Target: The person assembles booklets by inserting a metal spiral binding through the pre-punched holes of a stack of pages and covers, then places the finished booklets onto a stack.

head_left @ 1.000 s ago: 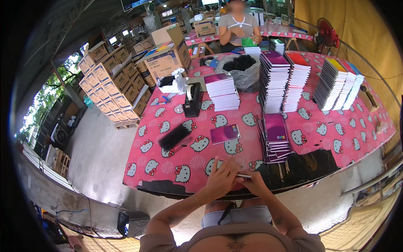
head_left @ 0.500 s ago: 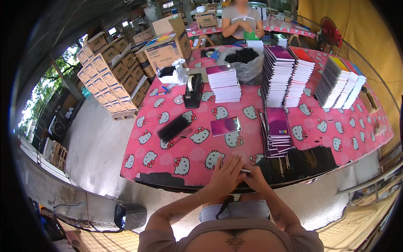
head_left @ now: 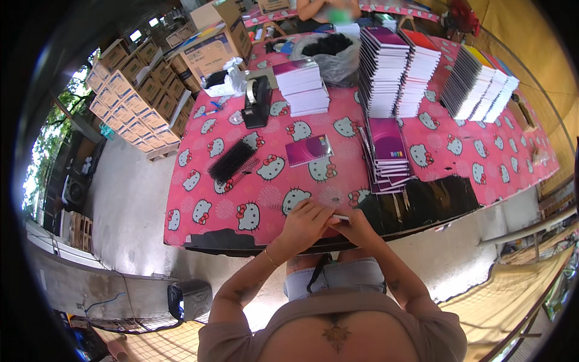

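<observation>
At the table's near edge my left hand (head_left: 306, 224) is closed, its fingers bent and pressed toward my right hand. My right hand (head_left: 356, 230) is curled around a small white stick-like thing (head_left: 341, 217), whose end shows between the hands; its kind is not clear. Whatever lies inside my left fingers is hidden. Beyond the hands lies a single purple notebook (head_left: 309, 151). To its left rest black binding coils (head_left: 233, 161). A low stack of purple spiral notebooks (head_left: 387, 142) stands on the right, past my right hand.
Tall spiral notebook stacks (head_left: 381, 72) and another group (head_left: 473, 90) stand at the back right. Behind the single notebook are a white-paged pile (head_left: 301, 90), a black tape dispenser (head_left: 257, 105) and a bag of black coils (head_left: 329, 60). A co-worker's hands (head_left: 335, 5) show at the far table.
My view has shifted, so the table sits higher and further left in it. My left fingers, more stretched out before, are now bent. The co-worker's green item has been raised and is blurred.
</observation>
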Available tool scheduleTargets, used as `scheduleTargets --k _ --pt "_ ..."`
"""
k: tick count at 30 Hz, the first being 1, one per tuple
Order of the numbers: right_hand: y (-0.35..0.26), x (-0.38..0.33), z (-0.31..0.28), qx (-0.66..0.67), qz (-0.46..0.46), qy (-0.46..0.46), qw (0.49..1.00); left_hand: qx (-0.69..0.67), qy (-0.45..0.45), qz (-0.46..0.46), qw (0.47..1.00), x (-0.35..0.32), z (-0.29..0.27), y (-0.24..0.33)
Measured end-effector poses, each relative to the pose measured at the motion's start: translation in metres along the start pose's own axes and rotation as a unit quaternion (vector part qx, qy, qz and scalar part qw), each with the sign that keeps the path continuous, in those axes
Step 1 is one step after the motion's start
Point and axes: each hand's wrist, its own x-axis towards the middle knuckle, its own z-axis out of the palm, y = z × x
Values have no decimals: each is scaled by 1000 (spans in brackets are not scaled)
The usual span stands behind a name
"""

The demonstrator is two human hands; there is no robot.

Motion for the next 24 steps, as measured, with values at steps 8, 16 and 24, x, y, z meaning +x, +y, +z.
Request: scheduleTargets --k 8,16,24 --pt "-6 -18 -5 18 -77 168 983 -11 -26 -40 999 6 -15 6" --pt "-18 -19 -6 39 10 137 990 -18 -41 -64 997 4 -14 5" --pt "-13 -16 2 116 -4 152 982 0 -56 -80 995 -3 -24 0"
